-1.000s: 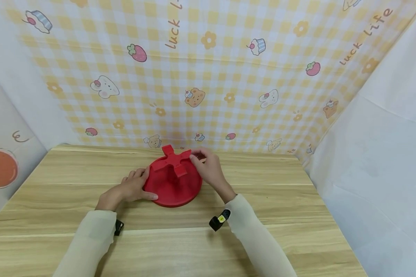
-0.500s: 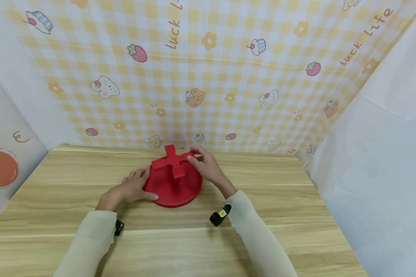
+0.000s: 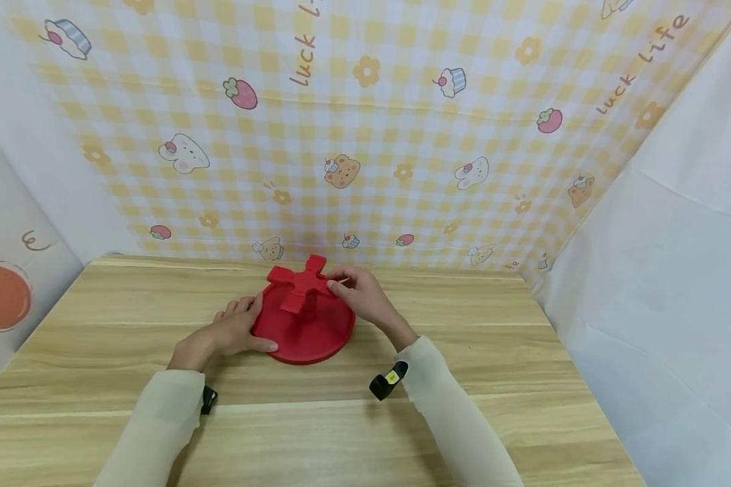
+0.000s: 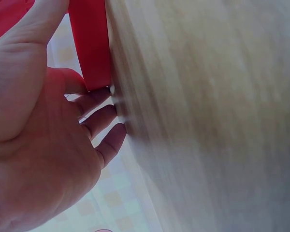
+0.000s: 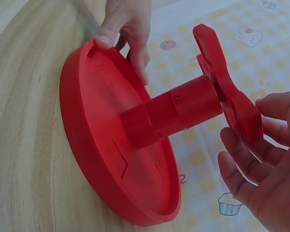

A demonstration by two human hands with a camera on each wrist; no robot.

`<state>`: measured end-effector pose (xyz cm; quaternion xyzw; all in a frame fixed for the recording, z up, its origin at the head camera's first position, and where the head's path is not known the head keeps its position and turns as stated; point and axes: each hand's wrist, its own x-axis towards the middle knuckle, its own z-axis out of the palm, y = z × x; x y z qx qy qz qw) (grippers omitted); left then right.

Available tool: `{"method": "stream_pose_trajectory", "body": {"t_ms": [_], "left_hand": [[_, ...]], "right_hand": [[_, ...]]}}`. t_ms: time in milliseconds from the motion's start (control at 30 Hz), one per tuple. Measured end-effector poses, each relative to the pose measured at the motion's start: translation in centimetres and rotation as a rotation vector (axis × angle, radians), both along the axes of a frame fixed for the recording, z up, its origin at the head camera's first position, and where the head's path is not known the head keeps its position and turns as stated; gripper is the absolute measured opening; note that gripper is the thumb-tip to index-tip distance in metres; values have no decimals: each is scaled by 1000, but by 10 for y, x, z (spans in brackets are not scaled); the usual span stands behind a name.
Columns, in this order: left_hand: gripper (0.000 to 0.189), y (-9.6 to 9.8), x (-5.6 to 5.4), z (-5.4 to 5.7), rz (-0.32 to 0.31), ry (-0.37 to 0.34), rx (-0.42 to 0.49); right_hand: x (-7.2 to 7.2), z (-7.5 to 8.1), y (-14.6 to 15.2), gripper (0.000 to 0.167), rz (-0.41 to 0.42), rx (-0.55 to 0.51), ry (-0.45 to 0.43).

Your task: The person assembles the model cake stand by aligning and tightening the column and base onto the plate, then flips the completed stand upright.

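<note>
In the head view, a red round base (image 3: 317, 341) with a raised rim stands on the table. A post (image 5: 176, 108) marked 32 rises from its centre and carries a red cross-shaped top (image 3: 304, 281) with broad arms. My left hand (image 3: 234, 328) grips the base's left rim, thumb at the front and fingers round the side. My right hand (image 3: 368, 297) holds one arm of the cross between thumb and fingers at the right, hiding much of that arm. The right wrist view shows the right fingertips at the edge of the cross.
The wooden table (image 3: 463, 379) runs back to a yellow checked cloth (image 3: 402, 135) close behind the base. White cloth walls (image 3: 664, 270) close off the sides. Small black devices (image 3: 385, 382) sit at both wrists.
The cross-shaped top has turned clockwise as seen from above, with my right hand following its arm slightly toward me. The base and my left hand have stayed in place.
</note>
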<state>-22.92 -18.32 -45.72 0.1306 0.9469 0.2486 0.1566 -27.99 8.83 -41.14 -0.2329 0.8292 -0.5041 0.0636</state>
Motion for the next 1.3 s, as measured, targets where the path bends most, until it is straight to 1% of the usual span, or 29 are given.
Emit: {"method": "stream_pose_trajectory", "body": {"t_ms": [200,467,533,667,700,733,767,800,900,1000,1100,1300], "left_hand": [[118,-1,0,1,0,-3,3],[119,0,0,2,13,-23,15],[119,0,0,2,15,-27,16],[119,1,-1,3,15,-29,19],[119,1,-1,3,15,-31,19],[119,1,-1,3,16,-32,20],[119,1,-1,3,16,-34,20],[120,1,-1,3,16,-36,20],[120,1,-1,3,16,-35,22],[119,0,0,3,14,-29,26],[119,-1,0,3,16,-33,30],[118,-1,0,3,17,-28,28]], "right_hand": [[2,-1,0,17,33,1,-7],[5,0,1,17,83,12,-39],[4,0,1,17,42,4,-30],[-2,-3,4,17,-153,-80,20],[-4,-4,4,18,-191,-104,26],[-6,-5,5,20,-212,-118,27],[-8,-6,5,22,-212,-128,16],[-9,-7,6,26,-196,-132,-5],[-10,-7,6,40,-92,-121,-84],[-8,-7,5,47,-11,-127,-140],[-7,-8,3,48,13,-133,-148],[-5,-9,2,43,3,-139,-151]]}}
